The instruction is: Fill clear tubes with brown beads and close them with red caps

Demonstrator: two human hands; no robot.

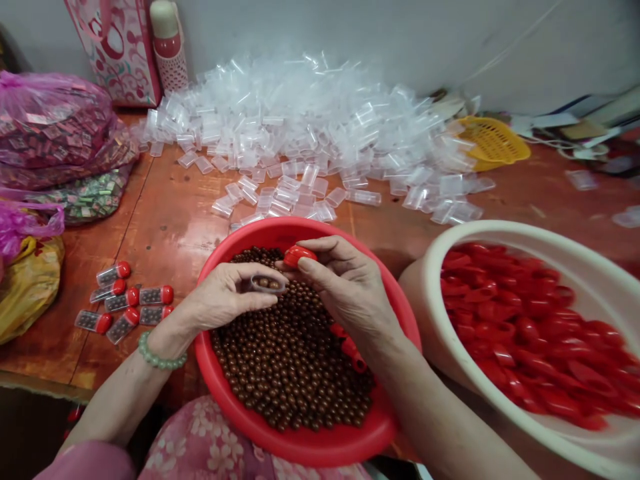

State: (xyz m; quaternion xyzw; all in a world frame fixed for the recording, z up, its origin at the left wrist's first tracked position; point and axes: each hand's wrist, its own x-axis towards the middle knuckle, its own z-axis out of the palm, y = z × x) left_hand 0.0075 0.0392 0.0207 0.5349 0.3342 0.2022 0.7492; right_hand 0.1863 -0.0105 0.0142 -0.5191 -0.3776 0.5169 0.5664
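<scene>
My left hand [227,293] grips a small clear plastic tube [269,285] by its sides; brown balls show in its mouth, which faces right. Between the thumb and fingers of my right hand [345,280] is a red plastic cap [299,256], a little apart from the tube. Both hands are over a red basin [220,393] of shiny brown balls [290,360]. A few red caps [353,350] lie on the balls, partly behind my right wrist.
A white tub [430,267] of red caps [540,327] stands at right. Several filled, capped tubes [124,300] lie at left. Behind the basin is a heap of clear tubes [320,127], beside a yellow basket [493,141]. Pink bags [55,127], a tote bag [117,53] and a bottle [167,47] stand back left.
</scene>
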